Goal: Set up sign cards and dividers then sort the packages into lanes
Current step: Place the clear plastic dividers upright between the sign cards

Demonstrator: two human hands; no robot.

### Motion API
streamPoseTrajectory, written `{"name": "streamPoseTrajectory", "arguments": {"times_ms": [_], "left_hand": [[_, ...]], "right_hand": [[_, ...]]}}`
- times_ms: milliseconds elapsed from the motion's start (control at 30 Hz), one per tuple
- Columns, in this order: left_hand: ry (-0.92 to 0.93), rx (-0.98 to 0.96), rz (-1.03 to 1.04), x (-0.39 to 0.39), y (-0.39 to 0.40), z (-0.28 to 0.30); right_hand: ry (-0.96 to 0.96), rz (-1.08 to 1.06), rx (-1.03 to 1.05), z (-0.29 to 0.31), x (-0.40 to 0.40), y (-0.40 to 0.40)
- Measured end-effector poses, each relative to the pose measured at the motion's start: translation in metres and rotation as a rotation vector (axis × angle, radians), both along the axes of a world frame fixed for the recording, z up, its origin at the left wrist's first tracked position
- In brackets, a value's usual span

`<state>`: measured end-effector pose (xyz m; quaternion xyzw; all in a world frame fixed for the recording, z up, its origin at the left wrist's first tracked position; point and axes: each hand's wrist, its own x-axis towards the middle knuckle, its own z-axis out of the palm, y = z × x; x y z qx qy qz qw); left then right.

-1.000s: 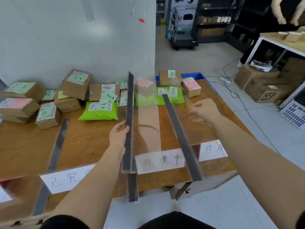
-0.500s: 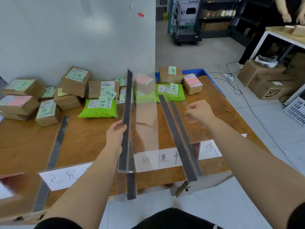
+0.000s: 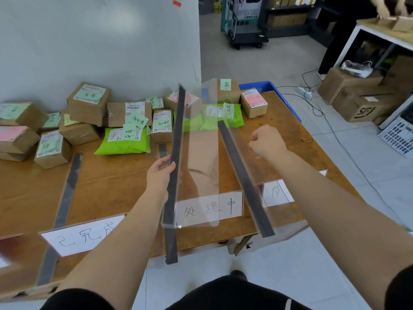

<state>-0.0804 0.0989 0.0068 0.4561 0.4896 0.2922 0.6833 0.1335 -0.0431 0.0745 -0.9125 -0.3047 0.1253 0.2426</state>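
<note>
- head view: left hand (image 3: 159, 173) grips the clear acrylic divider with a dark strip edge (image 3: 176, 157), lifted above the brown wooden table (image 3: 107, 182) just by the white middle sign card (image 3: 209, 209)
- right hand (image 3: 266, 142) is a fist holding nothing, so I'd bring it in to steady the far end, then lower the divider straight onto the dark floor strip (image 3: 171, 247)

Both arms outstretched — left grip (image 3: 161, 173) clasping, right grip (image 3: 266, 142) fisted.
</note>
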Motion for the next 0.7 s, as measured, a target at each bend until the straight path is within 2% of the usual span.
{"name": "streamPoseTrajectory", "arguments": {"times_ms": [533,700], "left_hand": [[-0.002,-0.05,0.015,0.013,-0.004,-0.012],[0.003,-0.041,0.014,0.016,-0.006,-0.009]], "right_hand": [[-0.122,0.063,-0.179,-0.004,0.013,0.007],[-0.074,0.049,-0.188,-0.021,0.01,0.007]]}}
